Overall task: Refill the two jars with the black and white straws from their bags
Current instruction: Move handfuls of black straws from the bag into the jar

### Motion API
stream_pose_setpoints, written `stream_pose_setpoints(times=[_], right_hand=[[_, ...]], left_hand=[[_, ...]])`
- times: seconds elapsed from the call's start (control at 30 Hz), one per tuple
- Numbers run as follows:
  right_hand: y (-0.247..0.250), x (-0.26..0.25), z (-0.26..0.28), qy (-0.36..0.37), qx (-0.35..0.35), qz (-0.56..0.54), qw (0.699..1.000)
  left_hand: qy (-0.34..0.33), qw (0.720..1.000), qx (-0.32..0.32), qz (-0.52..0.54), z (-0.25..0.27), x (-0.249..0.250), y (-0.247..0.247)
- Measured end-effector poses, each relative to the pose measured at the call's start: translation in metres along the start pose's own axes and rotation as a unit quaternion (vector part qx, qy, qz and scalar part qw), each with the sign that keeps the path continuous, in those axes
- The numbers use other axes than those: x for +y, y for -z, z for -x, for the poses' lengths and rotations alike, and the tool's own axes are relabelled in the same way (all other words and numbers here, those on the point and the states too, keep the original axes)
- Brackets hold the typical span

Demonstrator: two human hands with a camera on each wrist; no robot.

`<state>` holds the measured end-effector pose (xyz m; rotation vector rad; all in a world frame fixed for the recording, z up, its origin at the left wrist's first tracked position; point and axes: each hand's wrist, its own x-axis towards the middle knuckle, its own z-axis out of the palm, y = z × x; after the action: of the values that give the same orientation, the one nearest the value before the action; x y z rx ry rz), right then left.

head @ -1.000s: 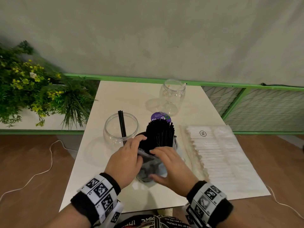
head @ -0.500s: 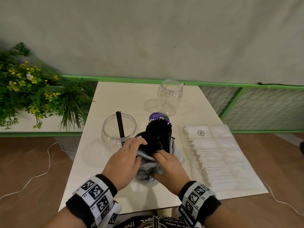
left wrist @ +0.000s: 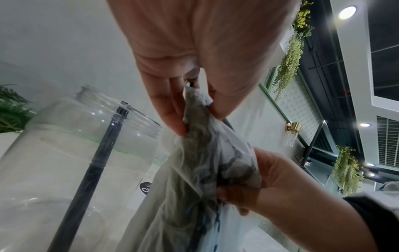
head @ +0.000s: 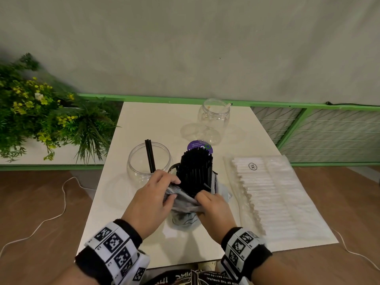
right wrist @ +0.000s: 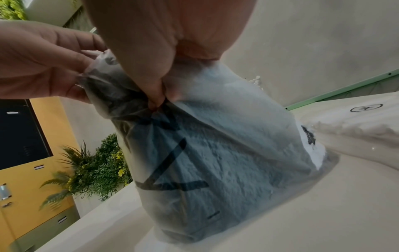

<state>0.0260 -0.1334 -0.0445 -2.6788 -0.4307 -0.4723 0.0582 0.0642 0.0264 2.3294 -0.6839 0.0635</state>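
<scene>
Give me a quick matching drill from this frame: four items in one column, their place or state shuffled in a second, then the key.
Items
1. black straw bundle
2. wide jar
3. far jar
4. white straw bag

States
A. lies flat on the table's right side
B. holds a couple of black straws
C. sticks up out of a bag both hands grip
D. stands at the table's far edge, holds something pale

Pairs: 1-C, 2-B, 3-D, 4-A

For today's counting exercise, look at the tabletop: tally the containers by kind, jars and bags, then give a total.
Jars: 2, the near jar with black straws and the far jar.
Bags: 2, the black-straw bag gripped by both hands and the white-straw bag lying flat.
Total: 4
</scene>
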Motion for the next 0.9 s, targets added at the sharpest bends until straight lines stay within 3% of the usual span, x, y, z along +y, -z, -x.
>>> stream_pose_setpoints(times=[0.37, 0.53, 0.7, 0.9], right_hand=[[-0.003, 0.009, 0.017, 0.002, 0.025, -0.057, 0.998], [-0.001, 0.005, 0.018, -0.001, 0.008, -0.093, 0.996], [0.008, -0.001, 0.016, -0.06, 0.013, -0.179, 0.982], [0.008, 0.009, -0.001, -0.116, 0.066, -0.193, 0.972]], left_hand=[[0.003, 0.999, 0.0, 0.045, 0.002, 0.005, -0.002], [0.0, 0.998, 0.042, 0.047, 0.0, 0.006, -0.006], [-0.001, 0.999, 0.049, 0.016, -0.005, 0.003, -0.013], [-0.008, 1.0, 0.025, 0.013, -0.005, 0.004, -0.018]])
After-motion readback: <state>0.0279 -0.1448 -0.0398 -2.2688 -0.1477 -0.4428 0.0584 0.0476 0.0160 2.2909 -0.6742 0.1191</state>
